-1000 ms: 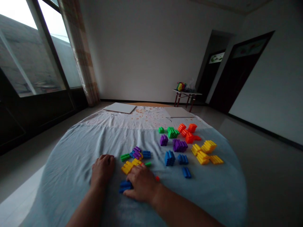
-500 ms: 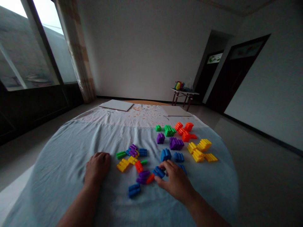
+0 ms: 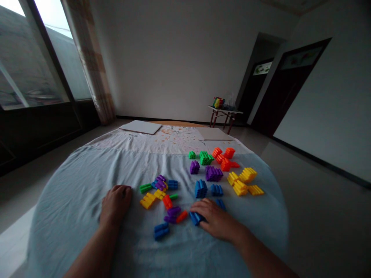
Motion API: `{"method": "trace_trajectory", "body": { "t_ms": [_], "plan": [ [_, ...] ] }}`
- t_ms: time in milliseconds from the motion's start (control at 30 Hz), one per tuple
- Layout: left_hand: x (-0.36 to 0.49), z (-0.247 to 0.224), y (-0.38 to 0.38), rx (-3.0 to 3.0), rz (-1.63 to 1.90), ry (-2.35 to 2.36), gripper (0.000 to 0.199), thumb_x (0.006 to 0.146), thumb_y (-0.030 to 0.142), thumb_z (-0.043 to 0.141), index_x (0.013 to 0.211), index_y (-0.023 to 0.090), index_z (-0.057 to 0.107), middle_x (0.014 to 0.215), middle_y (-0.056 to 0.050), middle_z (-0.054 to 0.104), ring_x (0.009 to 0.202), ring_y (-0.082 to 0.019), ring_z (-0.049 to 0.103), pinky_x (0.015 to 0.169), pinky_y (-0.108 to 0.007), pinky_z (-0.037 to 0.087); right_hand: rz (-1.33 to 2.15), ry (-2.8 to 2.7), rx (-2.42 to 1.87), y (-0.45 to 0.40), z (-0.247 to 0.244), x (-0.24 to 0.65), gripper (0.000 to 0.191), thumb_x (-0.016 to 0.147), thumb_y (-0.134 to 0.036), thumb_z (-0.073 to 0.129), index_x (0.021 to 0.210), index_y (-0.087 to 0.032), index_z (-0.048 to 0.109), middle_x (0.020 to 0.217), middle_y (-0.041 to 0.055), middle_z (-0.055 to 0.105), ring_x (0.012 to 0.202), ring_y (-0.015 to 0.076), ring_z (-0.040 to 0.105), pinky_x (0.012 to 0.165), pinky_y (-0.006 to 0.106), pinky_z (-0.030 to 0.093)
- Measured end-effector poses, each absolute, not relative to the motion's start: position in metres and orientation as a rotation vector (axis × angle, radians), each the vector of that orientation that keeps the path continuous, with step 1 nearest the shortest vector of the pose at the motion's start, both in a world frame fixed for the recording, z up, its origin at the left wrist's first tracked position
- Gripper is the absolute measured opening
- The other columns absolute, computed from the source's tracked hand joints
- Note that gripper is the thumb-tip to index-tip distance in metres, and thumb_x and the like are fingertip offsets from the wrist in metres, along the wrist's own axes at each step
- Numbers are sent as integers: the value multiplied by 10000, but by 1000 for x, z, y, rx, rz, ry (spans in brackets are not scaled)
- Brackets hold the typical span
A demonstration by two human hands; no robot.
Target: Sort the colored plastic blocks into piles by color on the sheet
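My right hand (image 3: 216, 218) lies over a ribbed blue block (image 3: 195, 218), its fingers closed on the block's top and side. My left hand (image 3: 116, 204) rests curled on the pale blue sheet (image 3: 72, 200), with nothing visible in it. A ribbed yellow block (image 3: 147, 200) lies nearest to it. Between my hands are a red block (image 3: 167, 202), a purple block (image 3: 173, 211), a small orange piece (image 3: 182, 216) and a blue block (image 3: 161, 231). Part of the held block is hidden under my fingers.
Several sorted groups of green, orange, purple, blue and yellow blocks lie farther out on the sheet. Two white boards (image 3: 140, 126) rest at its far end. A small table (image 3: 224, 112) with colourful items stands by the far wall.
My right hand has moved toward me, and the blue block has shifted with it. My left hand stays in place on the sheet. The view has tilted slightly.
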State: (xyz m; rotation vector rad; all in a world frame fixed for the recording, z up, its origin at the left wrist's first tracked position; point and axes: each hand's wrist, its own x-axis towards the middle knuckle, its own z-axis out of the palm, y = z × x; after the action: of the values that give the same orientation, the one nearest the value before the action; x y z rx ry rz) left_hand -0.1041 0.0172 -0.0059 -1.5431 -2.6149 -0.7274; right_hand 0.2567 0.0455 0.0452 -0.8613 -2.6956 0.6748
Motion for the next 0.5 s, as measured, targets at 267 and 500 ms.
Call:
{"method": "trace_trajectory", "body": {
  "t_ms": [267,500],
  "plan": [
    [-103,-5,17,-1539,-758,-2585,457,835,412,299,929,181,682,1075,-103,655,995,-248,580,860,-346,439,419,-2418,-1032,81,79,265,461,743,-141,630,1195,-208,567,1186,88,598,1141,227,514,998,419,393],
    [-103,-5,18,-1533,-777,-2586,460,834,414,299,928,179,683,1072,-104,655,990,-251,584,864,-349,446,348,-2465,-1073,118,87,263,474,722,-157,663,1188,-193,577,1128,92,613,1097,223,538,957,401,408]
  ]
}}
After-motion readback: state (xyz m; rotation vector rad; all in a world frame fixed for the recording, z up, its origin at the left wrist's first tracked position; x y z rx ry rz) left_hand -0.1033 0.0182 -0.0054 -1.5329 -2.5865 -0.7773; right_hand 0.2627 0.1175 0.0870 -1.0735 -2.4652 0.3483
